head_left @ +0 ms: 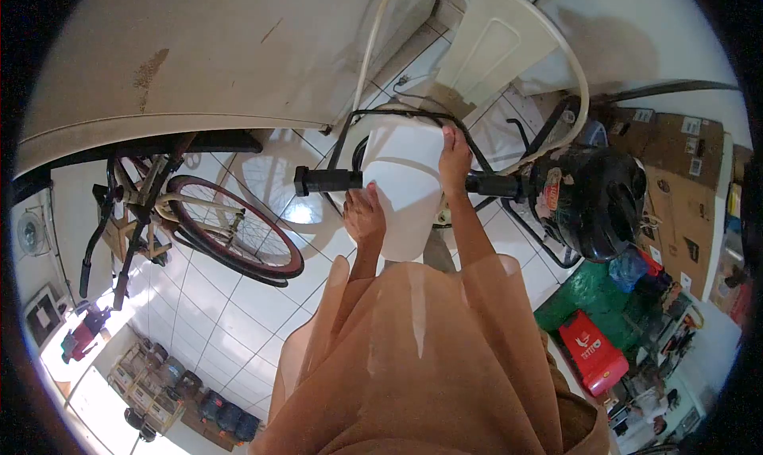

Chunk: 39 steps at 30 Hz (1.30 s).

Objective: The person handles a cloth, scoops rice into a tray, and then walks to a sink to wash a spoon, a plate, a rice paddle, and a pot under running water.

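Curved white plastic-looking panel (407, 189) ran near-to-far between left hand (365, 215) and farther right hand (455, 159); fingers touched it, couldn't really tell if gripping.

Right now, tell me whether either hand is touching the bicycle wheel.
No: the left hand and right hand touch the white panel, apart from the bicycle wheel.

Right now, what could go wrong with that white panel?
1. Slip: the left hand and right hand are on opposite sides of the white panel; if either eases off, it might shift.
2. Bump: the black grip sits close to the left hand, so a sideways move could knock it.
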Each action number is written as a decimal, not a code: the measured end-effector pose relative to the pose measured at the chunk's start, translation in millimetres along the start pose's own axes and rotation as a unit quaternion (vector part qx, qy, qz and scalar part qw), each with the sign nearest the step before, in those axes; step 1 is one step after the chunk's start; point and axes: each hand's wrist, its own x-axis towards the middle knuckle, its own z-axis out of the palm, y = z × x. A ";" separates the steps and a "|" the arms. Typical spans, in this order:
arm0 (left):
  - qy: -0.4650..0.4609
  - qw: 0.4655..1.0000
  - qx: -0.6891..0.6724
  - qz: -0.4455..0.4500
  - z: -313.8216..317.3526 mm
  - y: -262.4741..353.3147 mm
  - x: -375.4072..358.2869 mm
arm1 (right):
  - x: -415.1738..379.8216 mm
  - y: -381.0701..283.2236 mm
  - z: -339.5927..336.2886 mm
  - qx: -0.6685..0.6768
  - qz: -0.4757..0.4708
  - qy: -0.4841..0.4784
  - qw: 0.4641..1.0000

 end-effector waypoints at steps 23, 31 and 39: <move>0.000 0.999 -0.020 -0.038 -2.0 3.0 1.3 | -0.6 -15.8 -0.9 0.046 -0.092 0.019 0.994; 0.033 0.999 0.008 -0.028 -1.6 6.2 7.4 | 0.7 -12.0 -1.0 0.028 -0.117 0.000 0.993; 0.009 0.997 -0.062 0.040 -5.2 -3.4 0.5 | -3.1 -13.5 -3.3 0.042 -0.099 0.038 0.993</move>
